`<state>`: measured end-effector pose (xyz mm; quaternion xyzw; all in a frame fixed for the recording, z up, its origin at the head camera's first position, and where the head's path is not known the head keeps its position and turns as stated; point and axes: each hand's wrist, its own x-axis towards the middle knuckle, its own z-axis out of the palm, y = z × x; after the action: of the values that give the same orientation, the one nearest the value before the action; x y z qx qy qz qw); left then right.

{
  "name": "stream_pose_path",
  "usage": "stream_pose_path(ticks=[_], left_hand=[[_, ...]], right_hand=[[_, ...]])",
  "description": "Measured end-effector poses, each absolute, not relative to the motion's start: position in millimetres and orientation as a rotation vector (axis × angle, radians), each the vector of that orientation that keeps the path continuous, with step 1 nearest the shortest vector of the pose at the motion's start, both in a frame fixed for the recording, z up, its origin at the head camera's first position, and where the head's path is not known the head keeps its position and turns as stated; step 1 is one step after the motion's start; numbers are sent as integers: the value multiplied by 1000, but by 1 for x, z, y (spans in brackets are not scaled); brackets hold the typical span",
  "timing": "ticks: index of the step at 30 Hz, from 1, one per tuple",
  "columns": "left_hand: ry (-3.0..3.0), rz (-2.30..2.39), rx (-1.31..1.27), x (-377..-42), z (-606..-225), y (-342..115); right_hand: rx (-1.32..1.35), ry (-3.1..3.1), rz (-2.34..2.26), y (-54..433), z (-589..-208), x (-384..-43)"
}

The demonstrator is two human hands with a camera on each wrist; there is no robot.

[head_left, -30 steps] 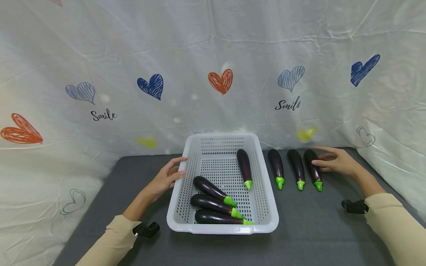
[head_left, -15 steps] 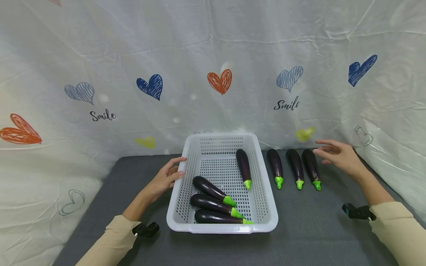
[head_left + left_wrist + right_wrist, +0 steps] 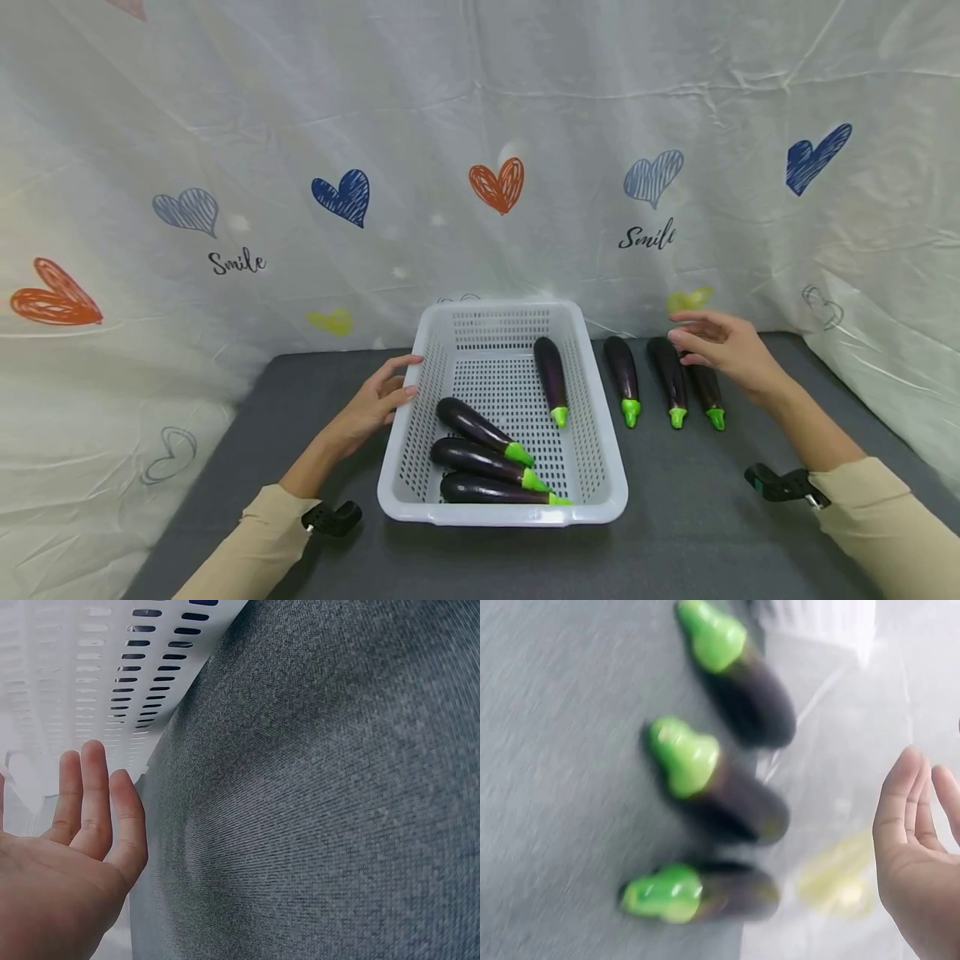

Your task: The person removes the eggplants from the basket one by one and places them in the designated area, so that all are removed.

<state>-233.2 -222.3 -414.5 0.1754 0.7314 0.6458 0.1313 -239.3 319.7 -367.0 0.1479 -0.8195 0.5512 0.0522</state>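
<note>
My left hand rests at the left rim of a white perforated plastic basket, its fingers relaxed. In the left wrist view those fingers stand beside the slotted wall. Inside the basket lie several dark purple eggplants with green stems: one eggplant along the right side, the rest stacked near the front, such as the front eggplant. To the right of the basket, three more lie in a row: the nearest eggplant, a middle eggplant and an outer eggplant. My right hand hovers over the outer one, holding nothing and partly hiding it.
A dark grey cloth covers the table. Behind it hangs a pale curtain printed with hearts and "Smile", close to the basket's back rim. Each wrist carries a black strap, such as the right strap.
My right hand lifts off the outer eggplant, first rightward, then swings left over the row toward the middle one. The left hand, basket and eggplants stay where they were.
</note>
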Motion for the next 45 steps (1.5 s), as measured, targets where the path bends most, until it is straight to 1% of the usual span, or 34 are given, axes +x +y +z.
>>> stream_pose_path(ticks=[9, 19, 32, 45], left_hand=[[2119, 1881, 505, -233, -414, -222], [2119, 1878, 508, -232, -414, -221], [2119, 1890, 513, -232, -414, -221], [2122, 1885, 491, -233, -413, -221]], right_hand=[[567, -2382, 1837, 282, -353, -240], [684, -2412, 1889, 245, -349, -234], [767, -2472, 1912, 215, -345, -223], [814, -2522, 1871, 185, -330, -224]])
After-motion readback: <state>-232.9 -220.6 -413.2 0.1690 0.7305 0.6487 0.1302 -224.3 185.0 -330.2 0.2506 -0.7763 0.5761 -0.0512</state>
